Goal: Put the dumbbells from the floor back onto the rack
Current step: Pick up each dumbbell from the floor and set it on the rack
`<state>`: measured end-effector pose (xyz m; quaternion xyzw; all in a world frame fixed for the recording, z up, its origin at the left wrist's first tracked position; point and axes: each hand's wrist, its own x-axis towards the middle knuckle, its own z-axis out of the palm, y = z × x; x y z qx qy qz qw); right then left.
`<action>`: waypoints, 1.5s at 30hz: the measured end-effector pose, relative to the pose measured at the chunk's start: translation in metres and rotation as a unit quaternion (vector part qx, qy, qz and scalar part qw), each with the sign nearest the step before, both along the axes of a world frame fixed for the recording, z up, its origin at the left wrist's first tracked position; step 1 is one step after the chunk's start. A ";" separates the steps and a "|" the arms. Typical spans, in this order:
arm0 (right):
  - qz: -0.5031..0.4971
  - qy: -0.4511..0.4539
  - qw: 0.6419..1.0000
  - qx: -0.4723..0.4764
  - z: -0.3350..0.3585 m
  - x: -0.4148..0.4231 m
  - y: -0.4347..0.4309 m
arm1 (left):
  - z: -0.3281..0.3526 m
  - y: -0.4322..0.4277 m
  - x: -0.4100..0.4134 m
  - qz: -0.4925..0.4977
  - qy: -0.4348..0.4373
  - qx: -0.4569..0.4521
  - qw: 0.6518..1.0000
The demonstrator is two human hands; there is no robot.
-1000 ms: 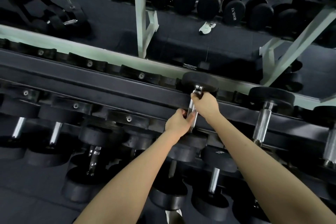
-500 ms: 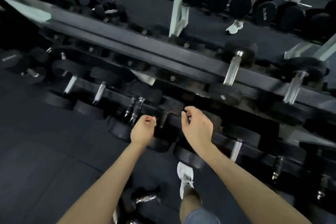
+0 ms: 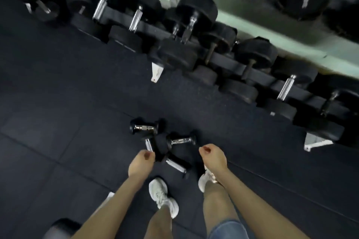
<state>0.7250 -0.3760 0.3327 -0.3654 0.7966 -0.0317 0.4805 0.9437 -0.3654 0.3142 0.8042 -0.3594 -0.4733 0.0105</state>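
Dumbbells [image 3: 144, 127], four small ones, lie clustered on the floor [image 3: 58, 103] just ahead of the person's shoes [image 3: 163, 196], apart from the rack [image 3: 242, 68]. The left hand [image 3: 140, 163] hangs over the cluster's near edge, fingers loosely curled, holding nothing. The right hand [image 3: 213, 156] is likewise loosely curled and empty, at the cluster's right. Larger weights [image 3: 198, 8] sit on the rack.

Dumbbells [image 3: 144, 127], seemingly four, clustered on floor [image 3: 58, 103] between shoes [image 3: 163, 196] and rack [image 3: 242, 68].
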 end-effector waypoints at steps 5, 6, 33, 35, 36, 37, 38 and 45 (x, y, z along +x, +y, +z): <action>0.040 -0.006 0.997 0.063 -0.075 0.007 0.030 | -0.065 0.044 -0.015 0.004 0.021 0.054 0.998; 0.051 -0.006 0.996 0.068 -0.093 0.007 0.032 | -0.081 0.048 -0.019 0.007 0.020 0.059 0.998; -0.609 -0.298 0.725 0.125 -0.581 0.035 -0.040 | -0.568 -0.092 -0.068 -0.576 -0.070 0.011 0.814; -0.627 -0.282 0.719 0.103 -0.582 0.039 -0.039 | -0.566 -0.094 -0.067 -0.565 -0.057 0.010 0.823; -0.624 -0.273 0.726 0.096 -0.579 0.040 -0.037 | -0.561 -0.094 -0.068 -0.562 -0.057 0.008 0.825; -0.617 -0.263 0.736 0.088 -0.574 0.040 -0.036 | -0.554 -0.092 -0.070 -0.558 -0.057 0.003 0.828; -0.607 -0.254 0.749 0.080 -0.566 0.039 -0.034 | -0.545 -0.089 -0.071 -0.550 -0.054 0.003 0.833; -0.506 -0.237 0.829 0.013 -0.456 0.026 -0.033 | -0.435 -0.070 -0.079 -0.452 0.005 0.037 0.891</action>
